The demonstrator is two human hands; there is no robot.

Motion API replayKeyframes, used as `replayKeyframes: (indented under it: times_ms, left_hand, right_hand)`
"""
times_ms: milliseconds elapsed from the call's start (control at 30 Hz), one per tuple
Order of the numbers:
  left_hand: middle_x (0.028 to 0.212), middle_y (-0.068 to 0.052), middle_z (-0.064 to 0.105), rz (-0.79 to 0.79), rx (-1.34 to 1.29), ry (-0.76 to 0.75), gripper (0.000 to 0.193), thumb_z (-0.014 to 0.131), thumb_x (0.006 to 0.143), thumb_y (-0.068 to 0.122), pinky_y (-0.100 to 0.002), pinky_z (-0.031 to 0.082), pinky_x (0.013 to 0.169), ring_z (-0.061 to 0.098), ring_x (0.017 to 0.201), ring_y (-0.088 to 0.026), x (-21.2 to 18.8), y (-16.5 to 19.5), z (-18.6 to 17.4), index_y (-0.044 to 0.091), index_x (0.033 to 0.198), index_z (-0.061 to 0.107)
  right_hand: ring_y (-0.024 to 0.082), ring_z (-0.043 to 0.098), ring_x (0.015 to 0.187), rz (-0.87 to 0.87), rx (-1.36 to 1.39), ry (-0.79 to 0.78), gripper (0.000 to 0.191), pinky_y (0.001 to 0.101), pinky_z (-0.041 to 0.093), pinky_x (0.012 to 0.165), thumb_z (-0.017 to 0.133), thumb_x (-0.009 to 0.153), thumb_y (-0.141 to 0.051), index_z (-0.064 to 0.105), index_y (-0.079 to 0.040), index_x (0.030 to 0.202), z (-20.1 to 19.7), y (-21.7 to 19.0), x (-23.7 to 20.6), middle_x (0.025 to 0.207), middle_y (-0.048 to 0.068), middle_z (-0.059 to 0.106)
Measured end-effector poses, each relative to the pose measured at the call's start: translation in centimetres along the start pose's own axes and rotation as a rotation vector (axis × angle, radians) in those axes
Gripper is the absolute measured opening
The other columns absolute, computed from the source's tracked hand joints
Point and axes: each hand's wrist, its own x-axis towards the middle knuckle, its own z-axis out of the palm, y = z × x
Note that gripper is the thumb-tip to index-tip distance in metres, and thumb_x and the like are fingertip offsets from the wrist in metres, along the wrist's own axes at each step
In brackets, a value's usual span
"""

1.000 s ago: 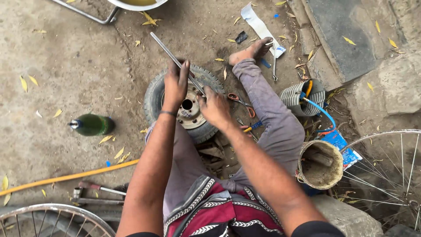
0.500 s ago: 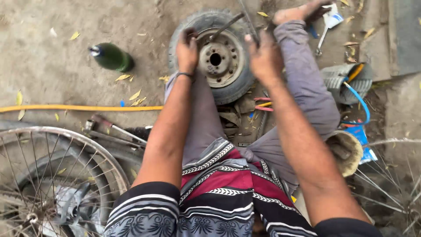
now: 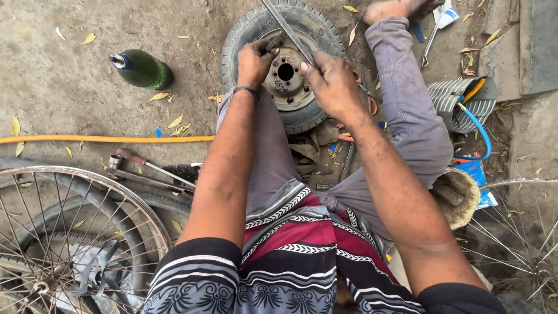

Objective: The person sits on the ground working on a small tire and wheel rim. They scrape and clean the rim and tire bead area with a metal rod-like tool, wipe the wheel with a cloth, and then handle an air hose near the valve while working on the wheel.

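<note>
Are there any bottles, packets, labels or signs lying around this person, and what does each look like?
Green bottle: lies on its side on the ground, upper left; dark green glass, metallic neck.
White and blue packet: top right by the person's foot; small and flat.
Blue printed sheet: right side, under a round tan pot; flat, bright blue.
No signs or screens.
</note>
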Motion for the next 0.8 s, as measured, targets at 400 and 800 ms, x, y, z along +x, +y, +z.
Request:
replayKeyframes:
  times_ms: [400,800]
  left_hand:
    - [0.096,-0.012,0.079,0.013,0.117,0.009,0.024,0.075,0.087,0.018,-0.036,0.057,0.083,0.076,0.086,-0.022,0.6,0.2,0.4,0.016,0.110,0.080]
    - [0.091,-0.009,0.075,0.335,-0.751,0.067,0.012,0.060,0.097,0.005,-0.034,0.056,0.080,0.071,0.087,-0.020,-1.0,7.5,0.2,-0.003,0.101,0.066]
  right_hand:
    - [0.040,0.066,0.075,0.050,-0.260,0.004,0.029,0.0524,0.050,0.068,0.063,0.108,-0.028,0.057,-0.002,0.098,0.1,1.7,1.7,0.079,0.020,0.065]
    - [0.027,0.068,0.085,-0.078,-0.102,-0.183,0.031,0.0451,0.054,0.075,0.065,0.108,-0.031,0.057,-0.001,0.113,-0.4,6.0,2.7,0.089,0.015,0.067]
